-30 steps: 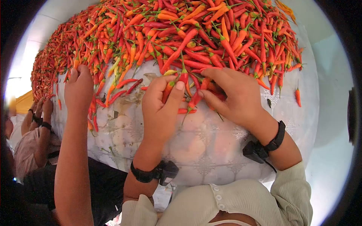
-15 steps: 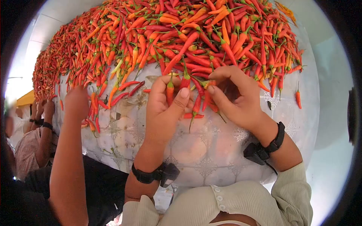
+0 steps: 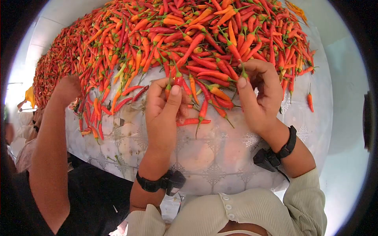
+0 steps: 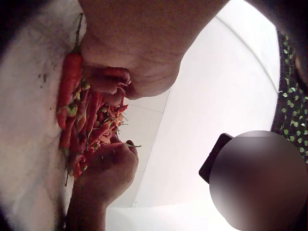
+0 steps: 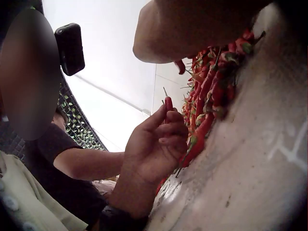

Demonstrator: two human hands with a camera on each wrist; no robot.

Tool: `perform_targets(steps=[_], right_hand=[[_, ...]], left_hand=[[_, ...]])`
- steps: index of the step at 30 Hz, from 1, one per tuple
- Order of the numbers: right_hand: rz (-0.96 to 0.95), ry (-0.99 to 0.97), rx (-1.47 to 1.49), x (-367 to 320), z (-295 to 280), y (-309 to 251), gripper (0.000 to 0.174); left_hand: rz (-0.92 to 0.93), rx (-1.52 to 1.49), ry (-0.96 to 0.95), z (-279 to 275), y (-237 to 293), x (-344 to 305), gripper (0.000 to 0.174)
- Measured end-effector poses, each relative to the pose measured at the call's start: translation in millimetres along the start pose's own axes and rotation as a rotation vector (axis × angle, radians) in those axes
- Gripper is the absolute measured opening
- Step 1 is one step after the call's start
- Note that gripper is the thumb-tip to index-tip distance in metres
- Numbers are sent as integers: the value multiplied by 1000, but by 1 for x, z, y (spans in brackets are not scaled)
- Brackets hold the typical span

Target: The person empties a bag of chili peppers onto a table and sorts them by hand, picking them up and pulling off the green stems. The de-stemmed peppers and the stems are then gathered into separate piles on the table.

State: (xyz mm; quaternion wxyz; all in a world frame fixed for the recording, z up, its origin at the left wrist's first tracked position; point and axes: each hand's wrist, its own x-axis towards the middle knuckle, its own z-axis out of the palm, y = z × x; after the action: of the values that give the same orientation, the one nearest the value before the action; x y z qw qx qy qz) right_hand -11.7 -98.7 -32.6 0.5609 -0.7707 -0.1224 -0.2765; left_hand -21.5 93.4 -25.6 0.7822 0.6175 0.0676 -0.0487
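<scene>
Far left: another person's arm (image 3: 49,133) reaches up to the left end of the chilli pile (image 3: 189,35); its hand is blurred.

The pile runs the width of the worktop (image 3: 220,157), which is covered in a white patterned cloth. The pile's near edge is ragged, with green stems pointing every way.

Left hand (image 3: 163,108): the grip is curled, with thumb and fingers pinching a red chilli (image 5: 168,103). The right wrist view shows it best. The chilli's long axis stands roughly upright, stem end up and clear of the cloth. It is just short of the pile's edge.

Between the hands, a few loose chillies (image 3: 204,108) lie on the cloth. They are mostly lengthwise toward the body and closer to the left hand.

Right hand (image 3: 262,96): it sits higher, at the pile's edge, fingers curled. Thumb and forefinger pinch the green stem end of an orange-red chilli (image 3: 236,53). Its body points up and away into the heap. The hands are near each other but apart.

Far right: one stray chilli (image 3: 310,101) lies alone, nearer the right hand.
</scene>
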Motion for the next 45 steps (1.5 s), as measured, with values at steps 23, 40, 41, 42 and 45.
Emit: perform_targets(steps=[23, 40, 41, 42, 45], right_hand=[[-187, -279, -61, 7, -2, -10, 19], [-87, -74, -620, 21, -8, 9, 26], [-110, -109, -675, 21, -8, 10, 25], [-118, -114, -703, 21, -8, 10, 23], [-129, -123, -729, 18, -7, 10, 20]], left_hand=[[-6, -38, -324, 7, 0, -7, 30], [-48, -97, -192, 5, 0, -13, 36], [-62, -112, -196, 4, -1, -13, 36], [-75, -127, -198, 3, -2, -13, 37], [-83, -126, -157, 4, -2, -15, 36]])
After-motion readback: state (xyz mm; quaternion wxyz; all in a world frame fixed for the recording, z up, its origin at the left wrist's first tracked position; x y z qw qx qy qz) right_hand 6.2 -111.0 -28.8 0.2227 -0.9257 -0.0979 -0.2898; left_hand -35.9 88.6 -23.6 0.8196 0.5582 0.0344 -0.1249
